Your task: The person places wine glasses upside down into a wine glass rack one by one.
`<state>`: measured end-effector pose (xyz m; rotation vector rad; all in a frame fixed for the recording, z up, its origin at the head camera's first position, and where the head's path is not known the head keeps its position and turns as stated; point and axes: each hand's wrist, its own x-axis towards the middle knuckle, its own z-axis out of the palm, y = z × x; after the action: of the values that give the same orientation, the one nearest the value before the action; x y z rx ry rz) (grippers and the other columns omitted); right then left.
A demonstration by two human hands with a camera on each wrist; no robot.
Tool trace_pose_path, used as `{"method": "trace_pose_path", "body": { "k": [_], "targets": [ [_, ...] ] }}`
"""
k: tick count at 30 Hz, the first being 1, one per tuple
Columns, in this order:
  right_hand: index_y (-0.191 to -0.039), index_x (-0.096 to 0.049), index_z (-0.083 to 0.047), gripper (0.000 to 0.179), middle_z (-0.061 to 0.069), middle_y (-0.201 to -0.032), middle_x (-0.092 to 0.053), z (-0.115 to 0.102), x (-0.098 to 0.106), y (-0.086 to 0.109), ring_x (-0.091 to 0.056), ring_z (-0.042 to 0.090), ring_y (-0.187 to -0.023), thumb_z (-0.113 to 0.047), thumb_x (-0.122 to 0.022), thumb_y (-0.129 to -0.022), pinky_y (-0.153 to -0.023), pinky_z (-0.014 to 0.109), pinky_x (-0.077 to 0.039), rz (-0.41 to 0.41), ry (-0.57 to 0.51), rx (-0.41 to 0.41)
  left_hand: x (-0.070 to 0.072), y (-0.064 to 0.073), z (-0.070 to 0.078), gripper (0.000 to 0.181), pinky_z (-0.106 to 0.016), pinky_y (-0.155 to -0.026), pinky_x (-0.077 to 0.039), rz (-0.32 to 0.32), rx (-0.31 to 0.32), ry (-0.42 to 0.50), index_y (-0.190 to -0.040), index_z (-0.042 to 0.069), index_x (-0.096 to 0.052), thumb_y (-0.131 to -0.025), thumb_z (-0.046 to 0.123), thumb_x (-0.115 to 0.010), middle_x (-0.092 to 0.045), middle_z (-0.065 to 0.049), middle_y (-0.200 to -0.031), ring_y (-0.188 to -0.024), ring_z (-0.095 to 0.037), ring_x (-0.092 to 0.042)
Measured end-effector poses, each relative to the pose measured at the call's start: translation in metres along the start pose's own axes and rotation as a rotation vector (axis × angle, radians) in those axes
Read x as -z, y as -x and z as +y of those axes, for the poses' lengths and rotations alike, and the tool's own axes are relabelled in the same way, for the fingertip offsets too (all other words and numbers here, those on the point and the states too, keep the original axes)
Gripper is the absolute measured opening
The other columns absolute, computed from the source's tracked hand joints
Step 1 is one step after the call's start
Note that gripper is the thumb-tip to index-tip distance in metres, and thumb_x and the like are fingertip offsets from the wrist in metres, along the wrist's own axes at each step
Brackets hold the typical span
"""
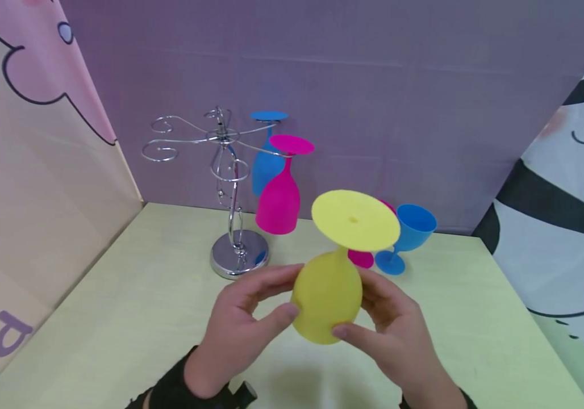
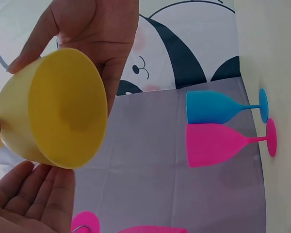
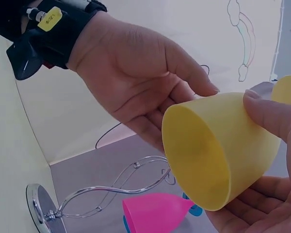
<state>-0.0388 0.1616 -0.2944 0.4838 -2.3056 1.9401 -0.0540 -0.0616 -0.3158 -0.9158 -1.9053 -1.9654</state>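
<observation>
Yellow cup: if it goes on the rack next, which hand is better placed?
Probably the left hand: it holds the cup on the side nearer the rack. The right hand, holding the far side, would likely have to reach across.

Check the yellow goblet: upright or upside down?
Upside down: head view shows the yellow goblet with its foot above the bowl, between left hand and right hand.

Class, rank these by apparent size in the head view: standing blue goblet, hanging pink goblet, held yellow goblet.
1. Yellow goblet
2. Hanging pink goblet
3. Standing blue goblet
Yellow is nearest the camera, so real sizes are unsure.
</observation>
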Motion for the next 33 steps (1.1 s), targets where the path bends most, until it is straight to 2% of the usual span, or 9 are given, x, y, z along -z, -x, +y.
{"method": "trace_pose_path", "body": {
  "k": [5,14,18,24,33],
  "targets": [
    [-0.138,-0.054,-0.022,0.063,-0.003,-0.132,-0.061,-0.0018,-0.0022,0.0013,-0.058,0.020,-0.117,-0.013,-0.079,-0.081,-0.098,0.028,-0.050,0.011,0.048,-0.041,0.0015,-0.0014,-0.0028,0.045,-0.039,-0.096,-0.052,-0.059,0.057,-0.016,-0.134,0.013,-0.058,-0.091,0.006,-0.068,-0.063,-0.001,-0.129,-0.115,-0.020,-0.061],
    [-0.139,-0.053,-0.021,0.063,-0.001,-0.133,-0.060,-0.0015,-0.0022,0.0004,-0.058,0.021,-0.117,-0.011,-0.078,-0.082,-0.097,0.028,-0.050,-0.014,0.045,-0.007,0.0031,-0.0026,-0.0039,0.055,-0.040,-0.098,-0.051,-0.121,0.101,-0.064,-0.138,0.020,-0.055,-0.087,0.013,-0.074,-0.060,0.004,-0.132,-0.118,-0.018,-0.058],
    [-0.140,-0.052,-0.020,0.064,0.000,-0.134,-0.060,-0.0013,-0.0025,0.0006,-0.058,0.023,-0.117,-0.006,-0.076,-0.083,-0.097,0.028,-0.050,-0.036,0.027,0.015,0.0034,-0.0028,-0.0043,0.060,-0.042,-0.098,-0.051,-0.132,0.091,-0.054,-0.138,0.020,-0.054,-0.084,0.009,-0.076,-0.059,0.003,-0.133,-0.118,-0.019,-0.058],
    [-0.139,-0.054,-0.025,0.064,-0.004,-0.135,-0.058,-0.0020,-0.0035,-0.0001,-0.058,0.020,-0.118,-0.008,-0.077,-0.082,-0.098,0.028,-0.050,-0.045,0.047,0.014,0.0031,-0.0028,-0.0048,0.061,-0.043,-0.098,-0.051,-0.125,0.084,-0.063,-0.138,0.020,-0.054,-0.083,0.009,-0.077,-0.059,0.003,-0.133,-0.120,-0.019,-0.057],
    [-0.138,-0.055,-0.024,0.063,-0.004,-0.133,-0.060,-0.0007,-0.0035,-0.0011,-0.058,0.019,-0.118,-0.008,-0.077,-0.081,-0.097,0.029,-0.050,-0.020,0.059,0.031,0.0026,-0.0039,-0.0059,0.061,-0.042,-0.099,-0.050,-0.106,0.079,-0.066,-0.137,0.019,-0.055,-0.082,0.008,-0.078,-0.060,0.003,-0.132,-0.119,-0.019,-0.057]
  ]
}}
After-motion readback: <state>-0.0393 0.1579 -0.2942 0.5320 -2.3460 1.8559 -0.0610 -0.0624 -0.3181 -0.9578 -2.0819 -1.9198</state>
